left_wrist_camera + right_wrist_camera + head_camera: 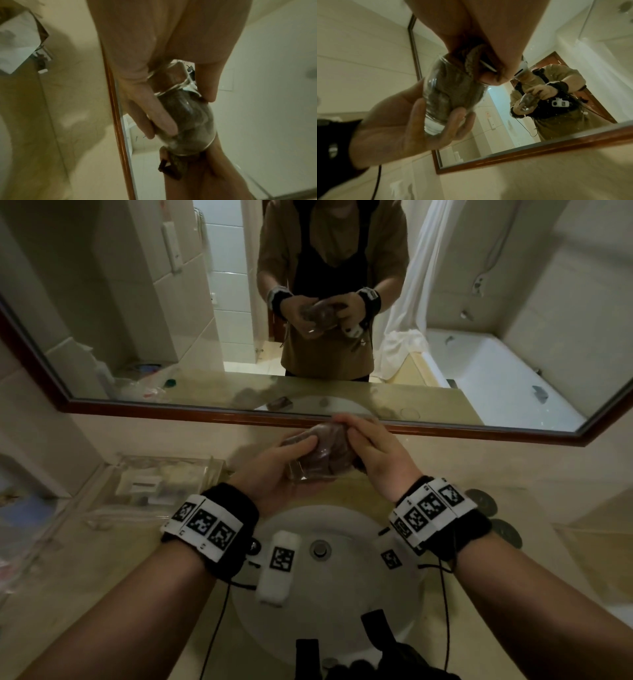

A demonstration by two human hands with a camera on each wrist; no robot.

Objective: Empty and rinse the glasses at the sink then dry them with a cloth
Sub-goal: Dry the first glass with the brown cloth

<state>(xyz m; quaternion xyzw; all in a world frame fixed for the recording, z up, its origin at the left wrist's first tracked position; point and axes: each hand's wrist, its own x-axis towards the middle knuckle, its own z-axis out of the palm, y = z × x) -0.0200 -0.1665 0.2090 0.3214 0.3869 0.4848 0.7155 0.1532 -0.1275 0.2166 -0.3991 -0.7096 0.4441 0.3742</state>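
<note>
While gripping glass (310,460), cloth (178,167): hands.

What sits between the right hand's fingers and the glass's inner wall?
A brown cloth stuffed inside the glass, pushed by the right hand; right wrist view shows it.

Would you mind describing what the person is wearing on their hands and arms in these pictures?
Both forearms are bare, and the left hand and right hand are ungloved. Each wrist has a black wristband carrying a white strip of square black-and-white markers. A thin black cable hangs from each band, and a white camera unit sits under the left wrist.
</note>
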